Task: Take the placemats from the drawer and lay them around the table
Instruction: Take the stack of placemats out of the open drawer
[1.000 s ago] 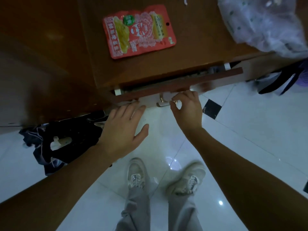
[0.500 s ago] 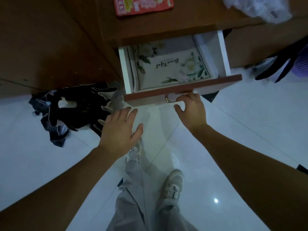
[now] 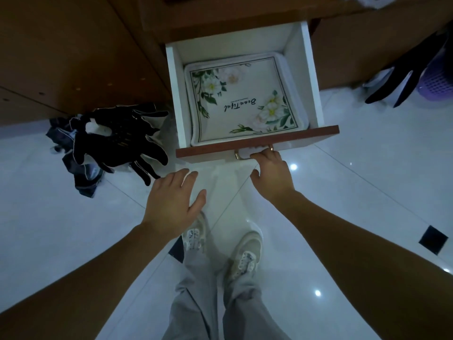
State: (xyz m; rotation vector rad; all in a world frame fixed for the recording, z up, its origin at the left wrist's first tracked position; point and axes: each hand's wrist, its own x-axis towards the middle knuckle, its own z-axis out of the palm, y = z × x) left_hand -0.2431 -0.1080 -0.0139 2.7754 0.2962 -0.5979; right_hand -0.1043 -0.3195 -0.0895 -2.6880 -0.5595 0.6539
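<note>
A white drawer [image 3: 315, 77] with a brown front stands pulled far out from under the wooden table [image 3: 220, 18]. Inside lies a stack of white placemats [image 3: 242, 99] printed with flowers and script lettering. My right hand [image 3: 270, 174] hooks its fingers round the metal drawer handle [image 3: 239, 155] on the front panel. My left hand [image 3: 171, 200] hovers below the drawer front with fingers spread and relaxed, holding nothing.
Dark clothes [image 3: 110, 143] lie heaped on the glossy white tile floor left of the drawer. A black garment [image 3: 402, 82] and a purple basket [image 3: 438, 79] sit at the right. My legs and pale shoes [image 3: 242, 256] stand below the drawer.
The drawer has slid from nearly closed to far out, baring the whole top placemat. My right hand came back with the handle; my left hand drew back from the drawer front.
</note>
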